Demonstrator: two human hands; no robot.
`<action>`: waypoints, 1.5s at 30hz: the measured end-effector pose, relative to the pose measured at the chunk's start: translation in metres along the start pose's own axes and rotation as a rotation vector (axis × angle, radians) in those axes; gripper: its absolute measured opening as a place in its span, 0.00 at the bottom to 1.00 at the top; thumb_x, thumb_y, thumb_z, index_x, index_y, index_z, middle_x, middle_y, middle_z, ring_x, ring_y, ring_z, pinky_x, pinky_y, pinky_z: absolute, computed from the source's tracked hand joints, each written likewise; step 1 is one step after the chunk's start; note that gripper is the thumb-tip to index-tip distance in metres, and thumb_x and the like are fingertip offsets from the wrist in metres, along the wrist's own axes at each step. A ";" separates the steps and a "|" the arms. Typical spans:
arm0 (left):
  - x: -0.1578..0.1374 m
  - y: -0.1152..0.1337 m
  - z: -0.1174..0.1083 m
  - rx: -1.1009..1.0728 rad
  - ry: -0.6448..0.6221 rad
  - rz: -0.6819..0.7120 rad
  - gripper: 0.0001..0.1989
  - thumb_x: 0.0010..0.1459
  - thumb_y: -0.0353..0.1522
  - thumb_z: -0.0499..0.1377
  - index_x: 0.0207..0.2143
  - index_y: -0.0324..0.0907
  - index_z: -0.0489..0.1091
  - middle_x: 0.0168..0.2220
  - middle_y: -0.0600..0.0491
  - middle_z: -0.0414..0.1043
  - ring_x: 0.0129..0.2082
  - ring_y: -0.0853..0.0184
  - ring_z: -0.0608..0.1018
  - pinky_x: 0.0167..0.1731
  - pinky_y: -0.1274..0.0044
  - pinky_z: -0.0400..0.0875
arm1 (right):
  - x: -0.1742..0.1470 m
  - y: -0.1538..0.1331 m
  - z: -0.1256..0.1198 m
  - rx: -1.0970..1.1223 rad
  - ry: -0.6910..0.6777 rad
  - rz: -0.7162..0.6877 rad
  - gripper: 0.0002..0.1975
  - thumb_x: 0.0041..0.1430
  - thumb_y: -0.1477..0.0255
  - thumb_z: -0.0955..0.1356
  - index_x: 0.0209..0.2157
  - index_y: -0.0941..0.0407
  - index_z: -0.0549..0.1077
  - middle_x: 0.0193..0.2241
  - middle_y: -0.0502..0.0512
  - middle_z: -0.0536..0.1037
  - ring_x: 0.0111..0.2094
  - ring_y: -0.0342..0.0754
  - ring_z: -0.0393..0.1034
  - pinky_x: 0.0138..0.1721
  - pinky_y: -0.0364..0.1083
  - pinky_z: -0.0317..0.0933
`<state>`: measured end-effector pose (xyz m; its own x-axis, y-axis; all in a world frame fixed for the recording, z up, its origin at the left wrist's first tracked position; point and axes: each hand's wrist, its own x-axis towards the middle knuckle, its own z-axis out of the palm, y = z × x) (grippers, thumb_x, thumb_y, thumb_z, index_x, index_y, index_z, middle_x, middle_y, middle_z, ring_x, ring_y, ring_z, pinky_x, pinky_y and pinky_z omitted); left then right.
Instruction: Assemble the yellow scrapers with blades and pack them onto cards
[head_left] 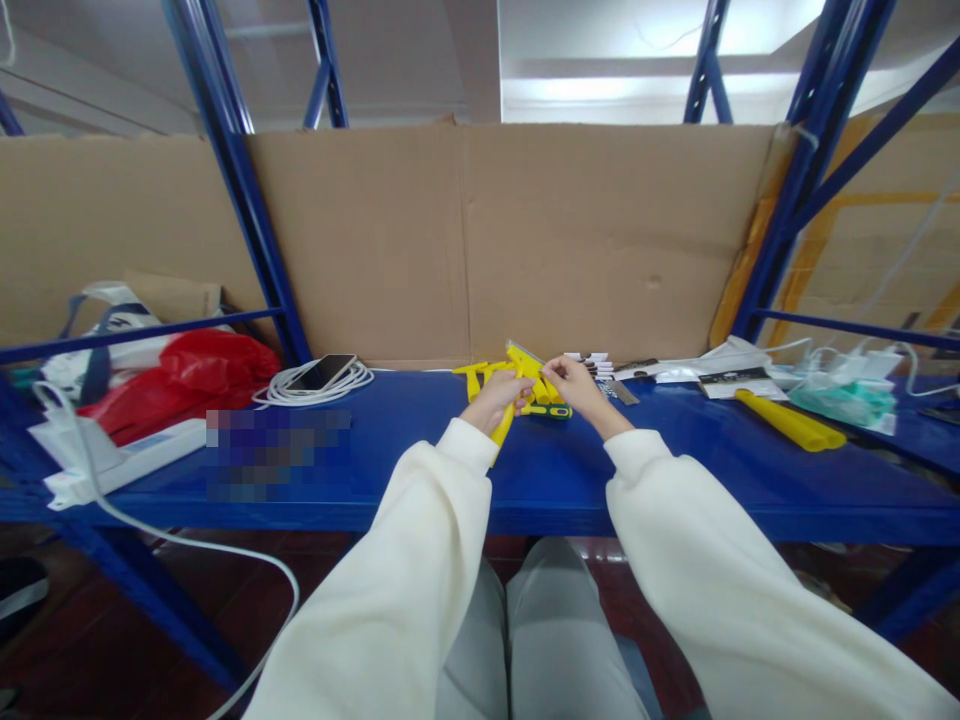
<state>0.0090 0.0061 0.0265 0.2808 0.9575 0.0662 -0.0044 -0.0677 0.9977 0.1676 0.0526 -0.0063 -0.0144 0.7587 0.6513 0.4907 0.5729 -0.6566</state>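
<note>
My left hand (493, 398) is closed around a yellow scraper (523, 358), its handle pointing down toward me and its wide head tilted up and away. At the right side of that head, my right hand (574, 384) is closed in a pinch; whatever sits between its fingertips is too small to make out. Several more yellow scraper parts (474, 382) lie on the blue shelf behind and under my hands. A green and yellow handle (553, 411) rests just below them. Small metal pieces (621, 392) lie to the right of my right hand.
A phone (328, 371) lies on a coiled white cable (281, 393) at left, near a red bag (217, 375) and a white power strip (150, 455). To the right are yellow tubes (795, 421) and a green plastic bag (844, 402). A cardboard panel (600, 240) closes the back.
</note>
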 end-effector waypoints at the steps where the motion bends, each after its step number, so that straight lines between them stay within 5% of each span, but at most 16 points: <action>1: 0.000 0.000 0.000 0.013 -0.001 -0.009 0.12 0.58 0.21 0.55 0.24 0.42 0.59 0.15 0.64 0.57 0.10 0.80 0.57 0.12 0.84 0.50 | 0.000 0.001 0.000 -0.002 -0.002 -0.004 0.05 0.55 0.70 0.66 0.27 0.55 0.69 0.30 0.53 0.76 0.36 0.48 0.70 0.45 0.49 0.64; 18: 0.006 -0.010 -0.002 0.008 -0.029 -0.044 0.10 0.54 0.23 0.61 0.29 0.42 0.62 0.15 0.64 0.58 0.11 0.79 0.58 0.14 0.85 0.50 | -0.003 0.011 -0.002 -0.042 -0.012 0.028 0.08 0.50 0.67 0.69 0.22 0.54 0.69 0.26 0.50 0.72 0.33 0.49 0.68 0.43 0.51 0.64; 26: 0.001 -0.005 -0.008 -0.080 -0.102 -0.132 0.08 0.59 0.22 0.56 0.30 0.42 0.62 0.15 0.64 0.57 0.10 0.80 0.57 0.13 0.86 0.49 | -0.007 0.021 0.002 0.098 0.046 0.131 0.18 0.47 0.61 0.73 0.38 0.54 0.70 0.43 0.56 0.74 0.44 0.51 0.69 0.49 0.53 0.64; 33: -0.003 -0.001 -0.009 -0.164 -0.137 -0.202 0.12 0.62 0.21 0.51 0.27 0.41 0.60 0.15 0.64 0.55 0.09 0.80 0.55 0.11 0.87 0.47 | -0.005 0.033 0.004 0.046 0.016 0.135 0.20 0.52 0.57 0.72 0.42 0.54 0.71 0.49 0.59 0.74 0.51 0.54 0.68 0.56 0.56 0.62; 42: 0.002 -0.008 -0.013 -0.233 -0.069 -0.223 0.12 0.63 0.21 0.51 0.28 0.42 0.58 0.15 0.64 0.55 0.09 0.80 0.55 0.11 0.88 0.46 | -0.004 0.031 -0.005 -0.129 0.025 0.108 0.14 0.57 0.61 0.68 0.41 0.56 0.74 0.43 0.60 0.79 0.43 0.52 0.73 0.50 0.54 0.67; 45: 0.004 -0.010 -0.015 -0.221 -0.003 -0.227 0.12 0.64 0.21 0.51 0.28 0.42 0.58 0.14 0.64 0.55 0.09 0.80 0.56 0.11 0.88 0.47 | -0.006 0.032 -0.017 -0.309 -0.090 0.107 0.10 0.56 0.63 0.69 0.33 0.55 0.76 0.35 0.57 0.80 0.38 0.52 0.74 0.44 0.51 0.67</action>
<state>-0.0041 0.0146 0.0170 0.3013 0.9403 -0.1583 -0.1492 0.2105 0.9661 0.1982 0.0610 -0.0245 -0.0185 0.8414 0.5401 0.7344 0.3780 -0.5638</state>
